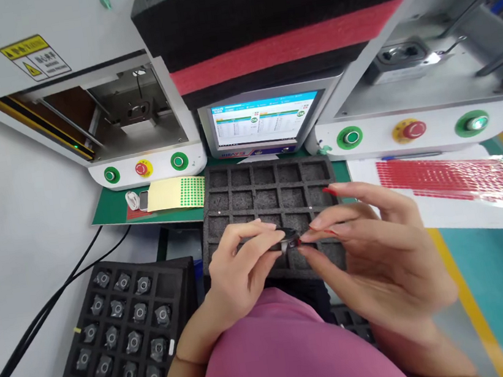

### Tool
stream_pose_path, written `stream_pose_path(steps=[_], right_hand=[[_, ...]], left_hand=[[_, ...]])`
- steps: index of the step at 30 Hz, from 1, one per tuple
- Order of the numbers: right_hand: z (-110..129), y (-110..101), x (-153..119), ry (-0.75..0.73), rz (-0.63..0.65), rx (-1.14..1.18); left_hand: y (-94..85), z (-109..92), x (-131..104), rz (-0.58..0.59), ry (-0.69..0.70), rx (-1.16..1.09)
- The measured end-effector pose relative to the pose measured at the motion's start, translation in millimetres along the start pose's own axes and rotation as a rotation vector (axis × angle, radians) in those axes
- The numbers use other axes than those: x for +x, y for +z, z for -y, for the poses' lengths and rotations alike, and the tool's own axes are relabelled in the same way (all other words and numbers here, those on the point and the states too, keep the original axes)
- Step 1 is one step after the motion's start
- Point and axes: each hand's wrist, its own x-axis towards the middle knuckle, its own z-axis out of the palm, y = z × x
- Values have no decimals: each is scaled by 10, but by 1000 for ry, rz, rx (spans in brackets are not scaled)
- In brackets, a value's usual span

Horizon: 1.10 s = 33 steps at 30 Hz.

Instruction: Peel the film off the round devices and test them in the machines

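A small round black watch case (289, 236) is held above the foam tray, tilted so that its edge faces me. My left hand (245, 263) is closed on its left side, thumb and fingers pressed together. At the right edge of the case, my right hand (375, 252) pinches with thumb and fingertips, the index finger raised away. Red shows at these fingertips; whether all of it is nail I cannot tell. Beneath both hands lies the black foam tray (264, 177), its visible back compartments holding nothing. The hands hide part of its front.
Left of me, another foam tray (168, 284) holds several bagged round parts. Two machines with green and red buttons (414, 129) flank a monitor (265, 118). Green-dot stickers (192, 191) lie left, red strips (449, 178) right. A black and red foam stack (278, 36) overhangs the monitor.
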Motion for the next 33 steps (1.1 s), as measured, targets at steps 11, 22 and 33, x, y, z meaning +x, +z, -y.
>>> stream_pose_path(steps=[11,22,33], right_hand=[[13,-26,35,-66,61,-126],[-27,-161,40,-2,159,-88],[-15,-133,14,-81,32,-220]], left_hand=[[15,33,-12,47,47,50],[48,52,-8,87,90,-5],[63,48,10,60,73,8]])
